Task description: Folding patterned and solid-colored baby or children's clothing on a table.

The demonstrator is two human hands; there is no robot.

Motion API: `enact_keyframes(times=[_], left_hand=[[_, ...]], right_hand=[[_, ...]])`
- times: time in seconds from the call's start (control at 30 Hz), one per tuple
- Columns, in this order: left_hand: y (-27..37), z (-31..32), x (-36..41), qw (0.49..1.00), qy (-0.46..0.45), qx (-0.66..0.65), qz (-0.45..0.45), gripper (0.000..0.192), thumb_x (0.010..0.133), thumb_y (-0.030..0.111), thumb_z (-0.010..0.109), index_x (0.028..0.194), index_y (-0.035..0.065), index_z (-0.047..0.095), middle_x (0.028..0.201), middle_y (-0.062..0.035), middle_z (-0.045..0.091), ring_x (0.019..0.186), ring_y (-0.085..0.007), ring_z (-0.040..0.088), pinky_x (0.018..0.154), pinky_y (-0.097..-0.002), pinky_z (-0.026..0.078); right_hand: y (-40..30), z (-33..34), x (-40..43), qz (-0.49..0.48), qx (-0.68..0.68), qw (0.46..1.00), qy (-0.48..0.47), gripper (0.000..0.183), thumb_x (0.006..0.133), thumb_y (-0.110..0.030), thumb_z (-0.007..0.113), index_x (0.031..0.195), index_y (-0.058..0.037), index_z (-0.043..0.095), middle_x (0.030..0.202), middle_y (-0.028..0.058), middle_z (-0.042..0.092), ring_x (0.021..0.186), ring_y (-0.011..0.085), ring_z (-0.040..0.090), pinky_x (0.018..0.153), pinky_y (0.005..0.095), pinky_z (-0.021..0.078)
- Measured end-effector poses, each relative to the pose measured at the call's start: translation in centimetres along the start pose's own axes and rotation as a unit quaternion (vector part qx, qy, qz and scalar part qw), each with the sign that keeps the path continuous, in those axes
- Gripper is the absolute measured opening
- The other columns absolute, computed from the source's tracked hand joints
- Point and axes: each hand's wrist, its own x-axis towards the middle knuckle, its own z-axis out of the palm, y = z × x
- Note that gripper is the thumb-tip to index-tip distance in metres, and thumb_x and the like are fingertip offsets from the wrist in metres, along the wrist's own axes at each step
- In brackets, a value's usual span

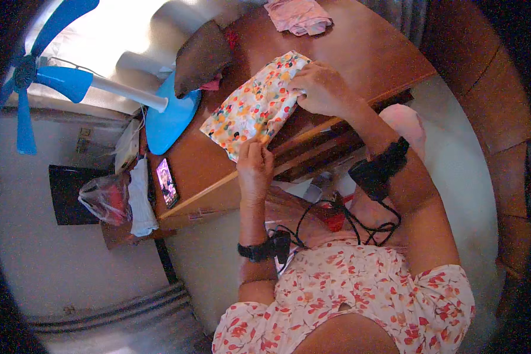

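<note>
A folded white cloth [252,106] printed with orange, red, yellow and green dots lies at the front part of the brown wooden table [367,48]. My left hand [254,166] grips its near corner, fingers curled over the edge. On the cloth's right end, my right hand [321,88] pinches the edge between thumb and fingers. Between the two hands the near edge looks slightly raised and creased. Black straps with small boxes and a black cable are on both my forearms.
A folded pink cloth [298,17] rests at the table's far side. Left stand a blue fan [172,119] and a dark brown cloth item [203,57]. A lit phone [166,182] lies near the table's left edge, beside a white cloth [141,199] and a clear plastic bag [106,197].
</note>
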Motion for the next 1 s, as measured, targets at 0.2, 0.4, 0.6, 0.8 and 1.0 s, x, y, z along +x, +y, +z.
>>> enact_keyframes(times=[0.2,0.4,0.6,0.8,1.0], left_hand=[[-0.1,-0.2,0.1,1.000,0.011,-0.001,0.005,0.009,0.068,-0.004,0.053,0.076,-0.0021,0.050,0.082,-0.0166,0.053,0.072,-0.0310,0.054,0.064,-0.0365,0.045],[-0.4,-0.6,-0.3,0.999,0.035,0.008,0.025,0.009,0.068,-0.004,0.054,0.075,-0.0014,0.050,0.082,-0.0151,0.052,0.073,-0.0298,0.054,0.063,-0.0345,0.046],[-0.7,-0.9,-1.0,0.997,0.066,0.017,0.037,0.011,0.067,-0.003,0.056,0.076,-0.0004,0.050,0.085,-0.0145,0.052,0.079,-0.0295,0.053,0.069,-0.0356,0.045],[-2.0,-1.6,-1.9,0.991,0.091,0.077,0.058,0.022,0.066,0.001,0.060,0.087,0.0014,0.053,0.094,-0.0148,0.051,0.093,-0.0329,0.047,0.082,-0.0433,0.038],[-1.9,-1.8,-2.9,0.991,0.077,0.102,0.043,0.026,0.066,0.001,0.061,0.090,0.0005,0.054,0.095,-0.0148,0.051,0.093,-0.0327,0.046,0.081,-0.0414,0.038]], right_hand=[[-0.6,-0.2,0.7,0.036,-0.028,0.999,0.014,0.012,0.060,-0.009,0.059,0.071,-0.0122,0.064,0.068,0.0119,0.059,0.068,0.0281,0.056,0.070,0.0382,0.0432],[-1.6,-0.5,1.3,0.073,-0.104,0.992,-0.016,0.016,0.063,-0.012,0.055,0.075,-0.0164,0.065,0.071,0.0117,0.060,0.069,0.0298,0.056,0.063,0.0409,0.0455],[-1.3,-0.9,1.2,0.084,-0.053,0.995,-0.003,0.017,0.063,-0.011,0.053,0.075,-0.0163,0.063,0.070,0.0116,0.059,0.068,0.0308,0.057,0.063,0.0408,0.0452],[-0.6,0.1,1.0,0.081,-0.057,0.993,0.062,0.013,0.062,-0.010,0.054,0.071,-0.0144,0.062,0.067,0.0109,0.059,0.066,0.0304,0.057,0.061,0.0403,0.0453],[-0.3,0.4,1.0,0.075,-0.060,0.993,0.070,0.012,0.063,-0.010,0.053,0.070,-0.0136,0.062,0.067,0.0105,0.059,0.065,0.0299,0.057,0.061,0.0399,0.0456]])
